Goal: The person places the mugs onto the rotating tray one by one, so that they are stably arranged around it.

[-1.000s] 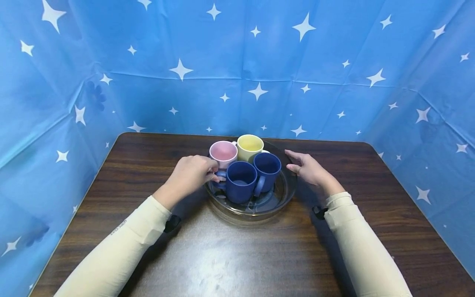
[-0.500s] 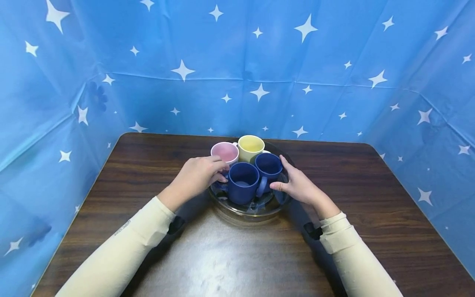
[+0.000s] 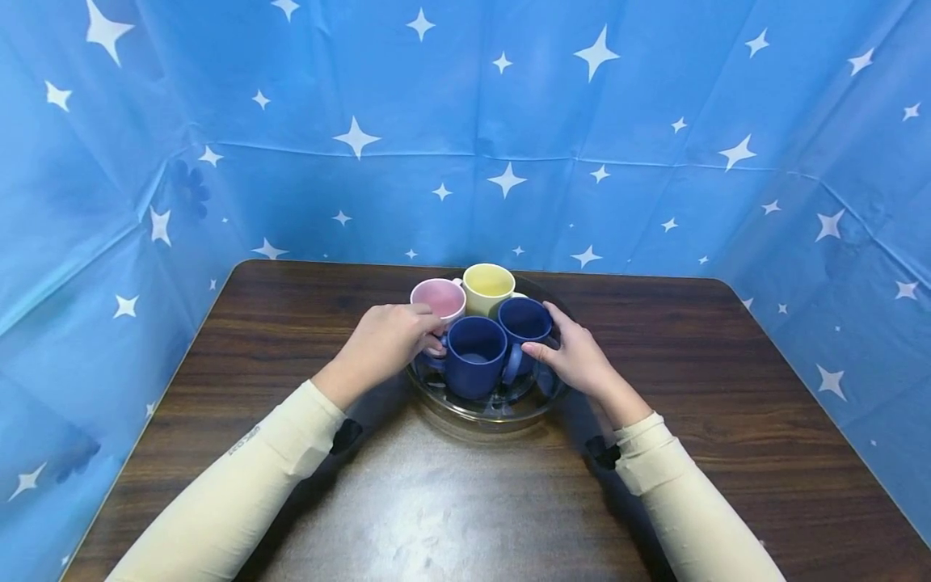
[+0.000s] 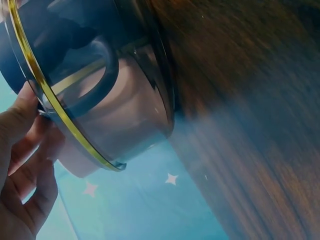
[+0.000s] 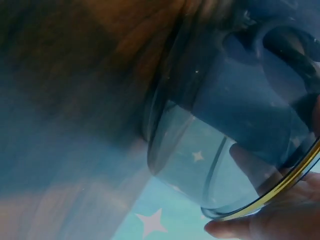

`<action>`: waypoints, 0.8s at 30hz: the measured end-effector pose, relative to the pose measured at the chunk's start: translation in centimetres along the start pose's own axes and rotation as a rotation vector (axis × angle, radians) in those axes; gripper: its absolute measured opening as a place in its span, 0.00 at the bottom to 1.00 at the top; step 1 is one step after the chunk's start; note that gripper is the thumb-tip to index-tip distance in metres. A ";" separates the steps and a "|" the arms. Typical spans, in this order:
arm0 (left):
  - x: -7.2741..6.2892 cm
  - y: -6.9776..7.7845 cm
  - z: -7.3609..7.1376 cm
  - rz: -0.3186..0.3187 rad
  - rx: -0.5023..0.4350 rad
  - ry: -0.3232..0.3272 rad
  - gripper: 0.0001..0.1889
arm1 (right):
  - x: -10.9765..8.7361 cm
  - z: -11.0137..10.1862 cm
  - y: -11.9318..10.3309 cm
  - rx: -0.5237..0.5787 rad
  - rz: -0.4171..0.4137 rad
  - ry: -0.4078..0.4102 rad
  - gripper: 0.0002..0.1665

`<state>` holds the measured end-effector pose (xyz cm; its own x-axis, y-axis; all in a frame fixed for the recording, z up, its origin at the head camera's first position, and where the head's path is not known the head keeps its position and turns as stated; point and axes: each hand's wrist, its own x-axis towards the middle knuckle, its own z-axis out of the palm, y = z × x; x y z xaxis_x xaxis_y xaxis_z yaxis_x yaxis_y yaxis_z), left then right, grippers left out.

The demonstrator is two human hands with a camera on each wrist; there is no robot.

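Note:
A round clear glass bowl [image 3: 489,422] holds several upright mugs: a pink mug [image 3: 438,297], a yellow mug [image 3: 489,283] and two dark blue ones. At the front blue mug [image 3: 473,373], my left hand [image 3: 383,346] pinches the handle side; thumb and fingers meet there above the bowl's gilt rim [image 4: 62,112]. My right hand [image 3: 580,360] grips the right blue mug [image 3: 525,318], thumb on the near side and fingers round the far side. Through the glass in the right wrist view, a fingertip [image 5: 242,152] shows beside that mug. The left fingertips are partly hidden in the head view.
The bowl stands near the back edge of a dark wooden table [image 3: 691,339]. Blue curtains [image 3: 465,105] with white stars rise behind and on both sides. Light glares on the tabletop in front of the bowl.
My right hand has come in from the bowl's right side and taken hold of the right blue mug. The left hand has shifted slightly at the front mug's handle. The mugs stay in place.

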<state>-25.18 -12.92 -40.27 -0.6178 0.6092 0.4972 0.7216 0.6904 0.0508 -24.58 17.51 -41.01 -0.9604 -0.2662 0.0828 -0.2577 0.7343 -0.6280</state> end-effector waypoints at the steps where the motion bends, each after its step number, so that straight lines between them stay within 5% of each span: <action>1: 0.0 0.0 0.0 -0.001 -0.003 0.002 0.07 | 0.1 0.0 -0.1 0.002 0.004 0.011 0.49; 24: -0.8 -0.3 0.3 -0.041 -0.013 0.028 0.13 | 0.2 0.2 0.1 -0.011 0.012 -0.040 0.49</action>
<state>-25.00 -13.46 -40.93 -0.6383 0.5691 0.5184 0.6999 0.7094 0.0831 -24.78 17.40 -41.26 -0.9585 -0.2815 0.0440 -0.2471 0.7443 -0.6204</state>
